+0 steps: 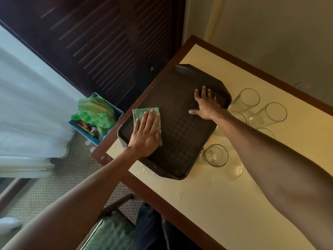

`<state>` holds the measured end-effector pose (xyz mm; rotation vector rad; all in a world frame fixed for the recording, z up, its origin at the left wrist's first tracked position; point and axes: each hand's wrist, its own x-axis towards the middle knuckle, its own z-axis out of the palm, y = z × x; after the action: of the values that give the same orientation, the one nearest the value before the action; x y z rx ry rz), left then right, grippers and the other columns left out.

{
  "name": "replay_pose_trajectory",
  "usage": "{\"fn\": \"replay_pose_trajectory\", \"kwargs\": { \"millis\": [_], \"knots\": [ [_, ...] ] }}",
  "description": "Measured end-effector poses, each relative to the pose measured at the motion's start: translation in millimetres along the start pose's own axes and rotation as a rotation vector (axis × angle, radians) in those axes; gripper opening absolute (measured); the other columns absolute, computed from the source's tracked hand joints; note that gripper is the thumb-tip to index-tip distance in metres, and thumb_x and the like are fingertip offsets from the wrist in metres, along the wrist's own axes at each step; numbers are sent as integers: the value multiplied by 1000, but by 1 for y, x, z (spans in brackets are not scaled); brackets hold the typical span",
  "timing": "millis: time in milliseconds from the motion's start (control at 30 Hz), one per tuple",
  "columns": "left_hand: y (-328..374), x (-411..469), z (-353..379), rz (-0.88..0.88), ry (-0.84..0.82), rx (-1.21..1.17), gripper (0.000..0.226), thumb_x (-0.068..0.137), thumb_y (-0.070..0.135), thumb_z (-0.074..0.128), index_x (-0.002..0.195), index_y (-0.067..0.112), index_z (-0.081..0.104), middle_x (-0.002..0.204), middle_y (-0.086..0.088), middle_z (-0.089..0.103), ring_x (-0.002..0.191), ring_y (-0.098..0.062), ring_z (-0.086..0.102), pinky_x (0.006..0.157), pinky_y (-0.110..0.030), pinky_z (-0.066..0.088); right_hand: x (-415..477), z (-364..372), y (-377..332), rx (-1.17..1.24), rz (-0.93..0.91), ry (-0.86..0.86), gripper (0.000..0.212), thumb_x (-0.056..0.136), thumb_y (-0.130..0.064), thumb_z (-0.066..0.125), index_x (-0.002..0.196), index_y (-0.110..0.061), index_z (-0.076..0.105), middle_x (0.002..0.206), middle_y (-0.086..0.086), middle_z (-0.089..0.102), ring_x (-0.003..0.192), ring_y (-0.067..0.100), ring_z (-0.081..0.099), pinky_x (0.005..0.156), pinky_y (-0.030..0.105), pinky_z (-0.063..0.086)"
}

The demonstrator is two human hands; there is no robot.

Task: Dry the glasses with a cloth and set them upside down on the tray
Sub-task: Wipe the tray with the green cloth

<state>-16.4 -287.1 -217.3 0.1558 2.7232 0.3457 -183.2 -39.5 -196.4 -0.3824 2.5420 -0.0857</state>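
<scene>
A dark brown textured tray (180, 141) lies on the cream table top. My left hand (146, 134) presses flat on a green cloth (142, 112) at the tray's left part, fingers straight. Near the tray's far right rim, my right hand (205, 105) rests flat with fingers spread. Several clear glasses stand mouth-up on the table to the right of the tray: one near its front corner (215, 156), two further back (249, 98) (274, 112), others partly hidden behind my right forearm.
Water drops and a wet patch (180, 193) lie on the table in front of the tray. The table has a dark wooden edge (111, 159). Left of it, a blue bin (93, 136) with green bags stands on the carpet. A green-cushioned chair (111, 230) sits below.
</scene>
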Motion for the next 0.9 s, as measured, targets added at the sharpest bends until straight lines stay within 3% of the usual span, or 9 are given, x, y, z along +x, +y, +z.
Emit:
{"fn": "replay_pose_trajectory", "kwargs": {
  "millis": [233, 400, 633, 900],
  "knots": [
    [81, -40, 31, 76, -84, 85, 68, 110, 48, 14, 161, 22, -24, 166, -10, -32, 152, -32, -31, 125, -56, -14, 0, -4, -6, 4, 30, -32, 92, 96, -50, 56, 159, -14, -1, 164, 20, -16, 151, 40, -13, 119, 62, 9],
    [48, -35, 22, 183, -74, 88, 64, 108, 50, 9, 163, 31, -17, 170, 0, -26, 156, -23, -24, 128, -52, -8, -3, -6, -8, 26, 36, -41, 89, 97, -47, 56, 159, -16, 2, 164, 19, -17, 151, 41, -14, 118, 64, 10],
    [-30, -4, -8, -28, 23, 11, 63, 109, 47, 14, 165, 30, -10, 171, 1, -20, 158, -21, -18, 129, -50, -1, -3, -5, -6, 4, 21, -35, 86, 98, -48, 55, 160, -19, 3, 164, 20, -16, 151, 41, -13, 118, 63, 11],
    [36, -29, 15, -148, 3, 0, 71, 108, 51, 12, 162, 19, -20, 167, -12, -32, 153, -33, -30, 125, -56, -16, -3, 0, -6, 22, 47, -39, 87, 98, -49, 52, 160, -22, -3, 164, 16, -20, 151, 38, -16, 118, 63, 9]
  ]
}}
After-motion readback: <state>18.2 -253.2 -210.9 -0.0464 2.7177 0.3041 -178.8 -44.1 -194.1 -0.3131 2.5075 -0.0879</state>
